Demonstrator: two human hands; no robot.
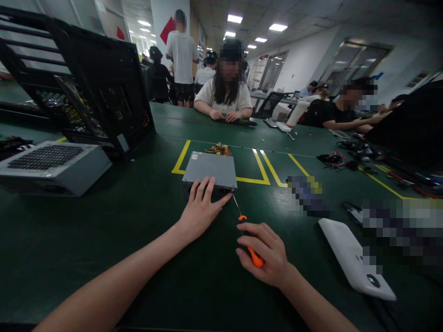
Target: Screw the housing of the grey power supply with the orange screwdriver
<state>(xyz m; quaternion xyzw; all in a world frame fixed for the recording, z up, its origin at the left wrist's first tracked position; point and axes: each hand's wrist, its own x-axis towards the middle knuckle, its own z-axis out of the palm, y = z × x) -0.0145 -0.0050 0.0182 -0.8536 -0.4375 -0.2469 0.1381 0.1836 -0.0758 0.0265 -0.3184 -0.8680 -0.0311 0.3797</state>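
A grey metal computer power supply (212, 167) rests on the green table, its dark near face towards me and a bundle of coloured cables (220, 149) behind it. My left hand (200, 210) grips its near side, fingers over the top edge and thumb stretched to the right corner. In my right hand (265, 251) is a screwdriver (255, 256) with an orange and black handle, the fingers curled round it. Its thin shaft points up and away, with the tip at the near right corner of the power supply. Whether the tip sits in a screw is too small to tell.
At the left stand another power supply (92, 165) and an open black computer case (114, 97). A white device (351, 258) lies at the right, with loose cables (337, 160) beyond. Yellow tape (254, 181) marks the table. A person (226, 94) sits opposite.
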